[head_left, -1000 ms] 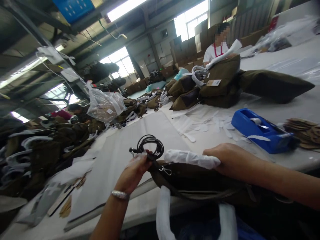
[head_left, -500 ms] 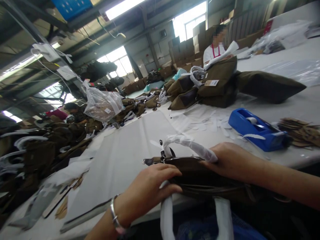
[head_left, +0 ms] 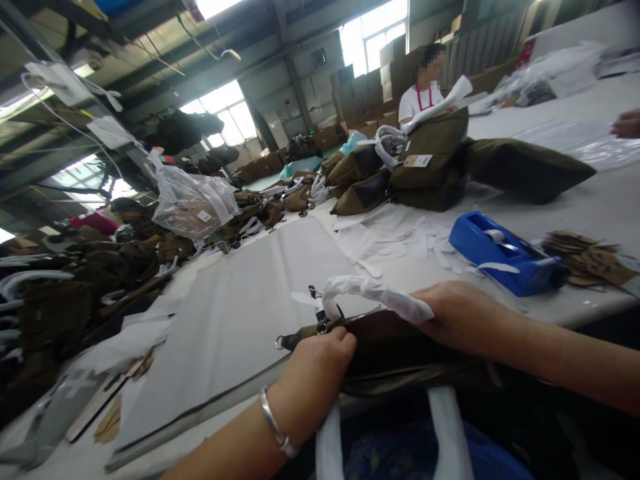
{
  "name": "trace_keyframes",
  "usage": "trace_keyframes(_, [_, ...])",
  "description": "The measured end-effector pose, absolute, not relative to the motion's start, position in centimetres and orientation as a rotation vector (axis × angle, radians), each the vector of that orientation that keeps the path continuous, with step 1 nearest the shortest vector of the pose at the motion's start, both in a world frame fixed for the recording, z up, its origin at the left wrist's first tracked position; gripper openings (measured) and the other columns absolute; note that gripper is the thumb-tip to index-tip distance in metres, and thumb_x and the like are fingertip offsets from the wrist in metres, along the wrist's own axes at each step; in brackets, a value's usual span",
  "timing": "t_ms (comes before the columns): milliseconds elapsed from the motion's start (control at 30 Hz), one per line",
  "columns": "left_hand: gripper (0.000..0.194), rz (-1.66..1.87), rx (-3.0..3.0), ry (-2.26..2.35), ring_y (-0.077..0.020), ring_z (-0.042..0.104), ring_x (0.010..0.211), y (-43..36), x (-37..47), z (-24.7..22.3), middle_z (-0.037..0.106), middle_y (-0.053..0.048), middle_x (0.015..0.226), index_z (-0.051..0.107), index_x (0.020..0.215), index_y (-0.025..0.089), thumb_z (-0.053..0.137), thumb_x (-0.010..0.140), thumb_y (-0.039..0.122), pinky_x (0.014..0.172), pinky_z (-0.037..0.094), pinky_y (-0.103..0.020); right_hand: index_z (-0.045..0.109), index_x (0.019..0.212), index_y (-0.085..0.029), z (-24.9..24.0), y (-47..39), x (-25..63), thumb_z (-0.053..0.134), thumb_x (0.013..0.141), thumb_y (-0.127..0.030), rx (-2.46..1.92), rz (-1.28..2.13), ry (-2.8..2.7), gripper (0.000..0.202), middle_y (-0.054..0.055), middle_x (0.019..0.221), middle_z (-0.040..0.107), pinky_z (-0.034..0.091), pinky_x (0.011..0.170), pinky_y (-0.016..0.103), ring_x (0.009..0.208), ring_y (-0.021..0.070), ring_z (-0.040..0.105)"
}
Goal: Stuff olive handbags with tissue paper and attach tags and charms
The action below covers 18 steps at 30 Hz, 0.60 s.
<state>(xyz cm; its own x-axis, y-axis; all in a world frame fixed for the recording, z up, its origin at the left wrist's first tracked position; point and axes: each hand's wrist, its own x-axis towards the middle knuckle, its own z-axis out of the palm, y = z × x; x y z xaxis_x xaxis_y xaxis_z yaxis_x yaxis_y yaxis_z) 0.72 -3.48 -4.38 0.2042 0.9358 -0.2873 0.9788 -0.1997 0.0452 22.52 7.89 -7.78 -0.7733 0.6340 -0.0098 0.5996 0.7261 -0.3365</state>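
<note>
In front of me at the table edge is a dark olive handbag [head_left: 385, 340], its zipped mouth gaping. White wrapping covers its far handle [head_left: 370, 288]; the near handle [head_left: 447, 427], wrapped too, hangs down toward me. My left hand [head_left: 320, 363], with a silver bangle at the wrist, is closed on the bag's rim near the zip's left end. Gripping the far rim at the right is my right hand [head_left: 447, 312], beside the handle's base; its fingertips are hidden inside or behind the bag. A black leather tab with a metal ring [head_left: 286, 342] sticks out at the bag's left end.
A blue tape dispenser [head_left: 503, 253] stands right, beside brown card tags [head_left: 590, 257]. Beyond are finished olive bags [head_left: 430, 157] and white paper scraps [head_left: 395, 243]. Grey sheeting [head_left: 250, 293] covers the table's middle. A co-worker [head_left: 425, 100] is behind; another person's hand [head_left: 627, 125] shows far right.
My left hand has gone from loosely spread fingers to closed on the bag's rim. The right hand keeps its hold. Another person's hand has come in at the right edge.
</note>
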Motion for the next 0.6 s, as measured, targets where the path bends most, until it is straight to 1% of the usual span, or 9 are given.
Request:
trace_keyframes(67, [0.025,-0.565,2.236,1.870,-0.0290,0.076,0.087,-3.1,1.1,-5.2,0.075,-0.014,0.101,0.067,0.107,0.011,0.050,0.093,-0.002,0.073,0.060,-0.039,0.067,0.085,-0.021,-7.7,7.8,22.3,0.048,0.090,-0.022,-0.984,0.478,-2.861,0.020,0.008,0.086,0.077,0.039,0.065,0.030,0.080,0.0252,0.073])
trace_keyframes(133, [0.025,-0.717,2.289,1.803,-0.0321,0.076,0.086,-2.9,1.2,-5.6,0.075,-0.017,0.097,0.068,0.107,0.009,0.051,0.092,-0.001,0.071,0.061,-0.042,0.067,0.087,-0.021,-7.6,8.0,22.3,0.049,0.089,-0.018,-0.982,0.473,-2.896,0.018,0.008,0.088,0.077,0.039,0.065,0.030,0.083,0.0254,0.073])
trace_keyframes(267, [0.020,-0.831,2.511,1.547,-0.0302,0.073,0.087,-3.6,0.0,-5.1,0.074,-0.015,0.097,0.071,0.098,0.010,0.053,0.093,0.002,0.072,0.060,-0.041,0.070,0.091,-0.021,-7.8,8.9,23.2,0.051,0.085,-0.010,-1.051,0.430,-2.886,0.022,0.008,0.092,0.078,0.040,0.067,0.031,0.086,0.0257,0.073])
trace_keyframes(367, [0.021,-0.937,2.537,1.538,-0.0287,0.072,0.087,-3.9,-1.1,-4.1,0.074,-0.013,0.097,0.072,0.097,0.012,0.054,0.093,0.003,0.071,0.058,-0.038,0.071,0.091,-0.023,-7.7,9.5,23.6,0.055,0.079,-0.005,-1.048,0.384,-2.900,0.026,0.006,0.093,0.078,0.038,0.065,0.031,0.086,0.0262,0.073])
trace_keyframes(433, [0.022,-1.021,2.521,1.548,-0.0289,0.072,0.086,-3.7,-1.5,-3.6,0.075,-0.014,0.095,0.074,0.095,0.012,0.054,0.093,0.003,0.070,0.057,-0.038,0.071,0.090,-0.023,-7.4,9.6,23.5,0.056,0.078,-0.004,-1.035,0.372,-2.937,0.027,0.005,0.092,0.078,0.037,0.063,0.030,0.083,0.0259,0.073])
trace_keyframes(533, [0.021,-1.082,2.517,1.523,-0.0293,0.072,0.085,-3.1,-1.6,-2.9,0.075,-0.014,0.091,0.075,0.088,0.011,0.057,0.091,0.002,0.072,0.057,-0.039,0.071,0.089,-0.023,-6.8,9.7,22.9,0.058,0.082,-0.008,-1.087,0.349,-2.936,0.021,0.005,0.090,0.078,0.034,0.060,0.030,0.080,0.0253,0.072])
trace_keyframes(567, [0.020,-1.041,2.535,1.526,-0.0289,0.072,0.085,-3.0,-1.5,-2.7,0.076,-0.014,0.094,0.075,0.090,0.011,0.057,0.091,0.002,0.074,0.057,-0.039,0.071,0.088,-0.022,-6.8,9.7,22.8,0.057,0.084,-0.011,-1.110,0.331,-2.919,0.019,0.006,0.089,0.078,0.034,0.060,0.030,0.079,0.0250,0.071])
trace_keyframes(600, [0.020,-0.939,2.566,1.540,-0.0282,0.073,0.088,-3.0,-1.4,-2.5,0.076,-0.014,0.103,0.075,0.097,0.011,0.057,0.093,0.003,0.076,0.058,-0.038,0.072,0.087,-0.022,-6.8,9.8,22.7,0.056,0.087,-0.014,-1.130,0.313,-2.895,0.018,0.007,0.087,0.078,0.034,0.060,0.030,0.078,0.0246,0.071])
